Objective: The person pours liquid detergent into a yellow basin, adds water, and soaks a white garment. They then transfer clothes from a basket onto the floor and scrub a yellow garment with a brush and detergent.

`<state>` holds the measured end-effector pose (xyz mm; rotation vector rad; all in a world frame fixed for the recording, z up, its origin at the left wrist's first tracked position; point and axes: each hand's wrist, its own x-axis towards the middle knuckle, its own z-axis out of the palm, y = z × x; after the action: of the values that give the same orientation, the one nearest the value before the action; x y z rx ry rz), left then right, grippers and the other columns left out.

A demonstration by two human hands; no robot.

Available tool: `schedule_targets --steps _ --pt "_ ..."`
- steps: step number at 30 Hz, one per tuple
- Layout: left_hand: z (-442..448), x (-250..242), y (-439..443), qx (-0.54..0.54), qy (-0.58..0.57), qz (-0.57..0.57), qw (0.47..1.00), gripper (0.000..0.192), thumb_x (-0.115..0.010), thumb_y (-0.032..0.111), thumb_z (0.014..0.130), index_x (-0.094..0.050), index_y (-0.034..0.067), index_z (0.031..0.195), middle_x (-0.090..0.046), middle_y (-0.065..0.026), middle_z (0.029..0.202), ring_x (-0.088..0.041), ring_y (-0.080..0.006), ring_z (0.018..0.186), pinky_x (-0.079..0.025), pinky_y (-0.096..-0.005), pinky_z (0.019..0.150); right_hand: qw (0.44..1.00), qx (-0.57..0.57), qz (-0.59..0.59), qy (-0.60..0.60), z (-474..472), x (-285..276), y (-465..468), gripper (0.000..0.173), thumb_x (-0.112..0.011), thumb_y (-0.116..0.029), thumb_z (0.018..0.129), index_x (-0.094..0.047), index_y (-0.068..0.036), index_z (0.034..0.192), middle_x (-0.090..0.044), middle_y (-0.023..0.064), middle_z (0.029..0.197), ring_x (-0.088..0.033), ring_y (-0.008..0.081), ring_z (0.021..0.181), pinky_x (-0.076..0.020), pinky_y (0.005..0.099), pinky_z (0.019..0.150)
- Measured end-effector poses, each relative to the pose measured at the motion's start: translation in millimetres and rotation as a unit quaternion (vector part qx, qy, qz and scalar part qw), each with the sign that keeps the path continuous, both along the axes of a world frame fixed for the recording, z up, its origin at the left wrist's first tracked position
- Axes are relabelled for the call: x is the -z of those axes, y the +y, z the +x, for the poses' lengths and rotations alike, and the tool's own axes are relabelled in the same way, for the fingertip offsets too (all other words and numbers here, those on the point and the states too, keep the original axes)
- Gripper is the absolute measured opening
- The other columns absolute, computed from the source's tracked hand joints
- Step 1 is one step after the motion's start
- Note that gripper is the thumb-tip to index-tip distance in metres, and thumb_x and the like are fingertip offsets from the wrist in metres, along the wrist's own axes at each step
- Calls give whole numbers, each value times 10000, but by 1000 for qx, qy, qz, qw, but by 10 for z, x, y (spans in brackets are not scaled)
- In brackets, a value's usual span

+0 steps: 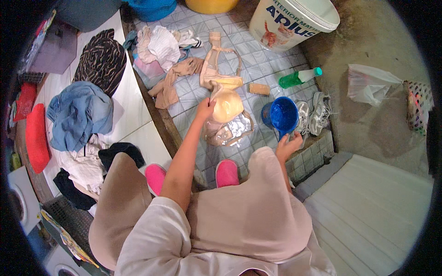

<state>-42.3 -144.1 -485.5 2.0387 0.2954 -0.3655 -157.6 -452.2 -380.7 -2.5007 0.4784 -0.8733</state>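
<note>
My left hand (206, 108) grips the edge of a wet beige bra (227, 105) lying on the grey tiled floor. One cup faces up and shines with water. The bra's strap and band stretch away from me along the tiles. Beneath the near end, a glossy wet patch covers more beige cloth. My right hand (289, 145) holds the handle of a blue plastic water dipper (284, 112), whose round mouth faces up towards me. Between bra and dipper, a little farther off, sits an orange-brown bar (259, 89), perhaps soap.
A green-and-clear plastic bottle (299, 78) lies beyond the dipper, with grey sneakers (311, 114) at the right ledge. A white paint bucket (293, 26) stands at the back. Wet clothes (162, 48) lie far left; blue denim (81, 115) rests on the raised ledge (138, 136).
</note>
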Motion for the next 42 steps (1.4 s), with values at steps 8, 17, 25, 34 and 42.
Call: schedule_targets --steps 8,17,25,34,42 --pt "-230 -40 411 139 227 10 964 402 -639 341 767 -629 -30 921 -609 -89 694 -558 -188 529 -432 -331 443 920 -338 89 178 616 -153 1150 457 -578 -90 763 -480 -81 1209 -437 223 1235 -395 393 1166 -351 462 968" --pt "-188 -463 494 217 372 130 893 781 -744 466 670 -468 -87 1146 -539 -226 1149 -557 -320 997 -482 -424 747 829 -221 498 129 1177 425 956 243 -490 -212 902 -640 -22 891 -637 83 830 -601 225 782 -475 361 717" --pt "158 -418 -15 73 -192 118 971 461 -596 248 792 -469 -30 1136 -380 -231 1277 -321 -368 1247 -250 -517 1012 224 113 955 -160 2220 144 -741 1088 -536 -649 757 59 24 1372 -229 303 1370 -420 465 1151 -472 526 905" --pt "-155 -129 -243 201 38 275 939 641 -299 489 917 -78 223 1456 60 -5 1522 9 -267 1397 11 -753 939 103 222 957 -154 2623 373 -958 1236 -768 -412 629 195 -175 1366 -254 256 1310 -430 458 1093 -491 604 839" --pt "-135 -196 -357 159 6 272 949 678 -396 395 901 -88 135 1446 23 -76 1518 -38 -354 1382 15 -751 941 519 17 854 -9 2550 553 -263 366 -612 -187 719 -528 -5 1026 -566 152 1070 -542 322 987 -457 513 867"
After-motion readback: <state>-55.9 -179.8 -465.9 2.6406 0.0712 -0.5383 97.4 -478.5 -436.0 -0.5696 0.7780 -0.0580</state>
